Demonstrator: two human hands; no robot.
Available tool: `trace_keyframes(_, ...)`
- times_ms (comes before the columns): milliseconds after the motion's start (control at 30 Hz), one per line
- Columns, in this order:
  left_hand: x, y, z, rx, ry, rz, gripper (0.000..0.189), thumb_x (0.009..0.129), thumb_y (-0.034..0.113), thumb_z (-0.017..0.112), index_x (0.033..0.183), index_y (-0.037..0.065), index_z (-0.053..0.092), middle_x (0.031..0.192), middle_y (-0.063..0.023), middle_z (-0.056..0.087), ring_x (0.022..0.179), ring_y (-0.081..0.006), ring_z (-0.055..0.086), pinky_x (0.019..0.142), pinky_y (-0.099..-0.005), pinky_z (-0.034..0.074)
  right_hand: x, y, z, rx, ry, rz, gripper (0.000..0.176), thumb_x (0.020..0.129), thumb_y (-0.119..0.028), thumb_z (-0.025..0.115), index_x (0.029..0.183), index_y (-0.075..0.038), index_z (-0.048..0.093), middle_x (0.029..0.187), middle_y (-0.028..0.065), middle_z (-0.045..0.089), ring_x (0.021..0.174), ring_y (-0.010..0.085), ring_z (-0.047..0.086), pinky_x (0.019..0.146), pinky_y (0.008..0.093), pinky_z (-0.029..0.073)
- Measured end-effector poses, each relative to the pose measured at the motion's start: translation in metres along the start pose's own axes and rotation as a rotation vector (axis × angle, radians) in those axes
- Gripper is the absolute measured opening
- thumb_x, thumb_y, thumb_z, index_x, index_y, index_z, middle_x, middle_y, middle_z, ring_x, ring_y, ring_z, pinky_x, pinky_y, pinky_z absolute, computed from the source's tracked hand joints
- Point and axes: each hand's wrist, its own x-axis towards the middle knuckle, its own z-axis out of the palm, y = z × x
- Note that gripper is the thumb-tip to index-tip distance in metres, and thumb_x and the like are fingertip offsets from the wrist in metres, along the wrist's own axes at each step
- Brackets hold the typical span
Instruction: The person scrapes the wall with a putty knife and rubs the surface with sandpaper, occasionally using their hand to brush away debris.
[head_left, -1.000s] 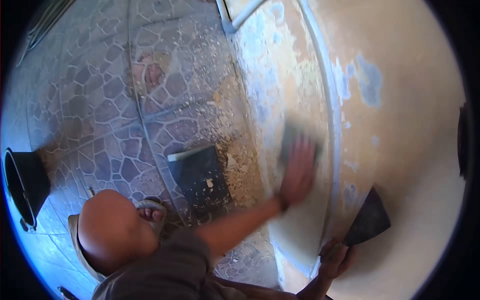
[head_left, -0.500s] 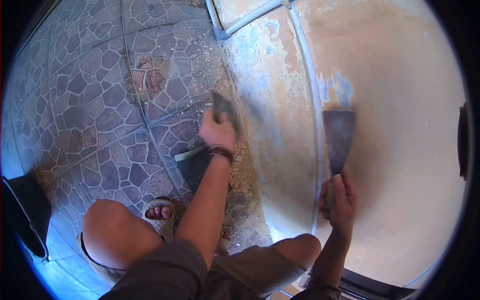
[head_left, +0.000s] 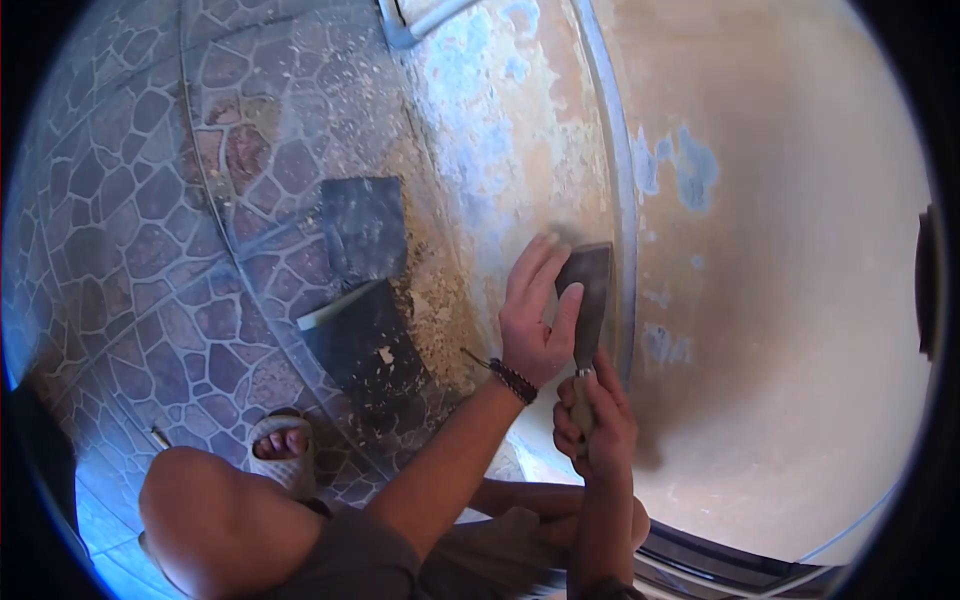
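Note:
A wide-bladed scraper [head_left: 593, 300] is upright against the peeling wall [head_left: 540, 150], just left of the raised grey strip. My right hand [head_left: 598, 415] is wrapped round its pale handle. Beside the blade, my left hand [head_left: 538, 325] has its fingers apart, with the thumb at the blade's left edge and the fingertips near the wall. A dark square sheet [head_left: 364, 229] lies flat on the floor by the wall base. Below it is another dark piece [head_left: 365, 345] with a pale edge and flakes on top.
Yellowish flakes [head_left: 440, 310] cover the floor along the wall. A grey pipe [head_left: 430, 22] runs at the top. The stone-patterned floor [head_left: 160, 190] stretches left, near my sandalled foot [head_left: 282, 446]. A dark object [head_left: 40, 450] stands at the far left.
My left hand has let go of the dark sheet, now on the floor, and moved right to the scraper. The scraper and my right hand have shifted left, across the grey strip.

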Motion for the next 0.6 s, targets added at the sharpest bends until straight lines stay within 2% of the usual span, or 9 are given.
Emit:
trace_keyframes(67,-0.002,-0.003,-0.003,-0.065,-0.205,-0.032,0.045,0.086,0.012,0.058,0.125,-0.006,0.048,0.132,-0.0252,0.044,0.125,-0.0349,0.042,0.103,-0.0369,0.033,0.01,0.001,-0.002,-0.005,0.001,-0.036,0.051,0.094,-0.018,0.047,0.141,-0.015,0.03,0.076,0.0057,0.051,0.045,0.0081,0.042,0.033,0.0194,0.03)
trace_keyframes(167,-0.003,-0.006,0.005,-0.046,-0.358,0.043,0.054,0.086,0.015,0.058,0.133,-0.005,0.039,0.139,-0.0269,0.034,0.133,-0.0355,0.03,0.106,-0.038,0.028,0.022,-0.004,-0.003,-0.036,0.014,-0.066,0.049,0.093,-0.018,0.047,0.14,-0.014,0.034,0.074,0.0044,0.051,0.043,0.007,0.041,0.032,0.0187,0.029)
trace_keyframes(267,0.007,-0.003,0.004,0.092,-0.394,0.103,0.056,0.086,0.016,0.057,0.134,-0.005,0.036,0.14,-0.0276,0.031,0.134,-0.0357,0.027,0.107,-0.0382,0.026,0.024,-0.006,-0.002,-0.045,0.002,-0.068,0.047,0.093,-0.018,0.047,0.139,-0.014,0.036,0.073,0.003,0.051,0.042,0.0064,0.039,0.032,0.0183,0.029)
trace_keyframes(467,0.03,-0.001,0.012,0.18,-0.367,0.061,0.056,0.086,0.018,0.057,0.133,-0.006,0.037,0.138,-0.0303,0.032,0.13,-0.0392,0.033,0.102,-0.0362,0.034,0.035,-0.022,0.01,-0.003,0.0,-0.032,0.047,0.093,-0.018,0.047,0.139,-0.012,0.037,0.072,0.0026,0.049,0.042,0.0059,0.039,0.031,0.0186,0.026)
trace_keyframes(500,0.03,-0.003,0.012,0.21,-0.369,0.103,0.056,0.087,0.017,0.057,0.133,-0.006,0.037,0.137,-0.0321,0.032,0.128,-0.0401,0.035,0.099,-0.0356,0.037,0.033,-0.021,0.01,0.009,0.008,-0.026,0.047,0.093,-0.018,0.047,0.138,-0.012,0.037,0.072,0.0026,0.049,0.042,0.0059,0.039,0.031,0.0187,0.026)
trace_keyframes(600,0.011,0.008,0.012,0.175,-0.423,0.034,0.057,0.087,0.019,0.056,0.133,-0.007,0.036,0.139,-0.0299,0.031,0.132,-0.0416,0.027,0.106,-0.0408,0.03,0.024,-0.018,0.005,0.055,-0.022,-0.04,0.046,0.093,-0.018,0.047,0.137,-0.011,0.038,0.073,0.0025,0.048,0.042,0.0061,0.039,0.031,0.0191,0.025)
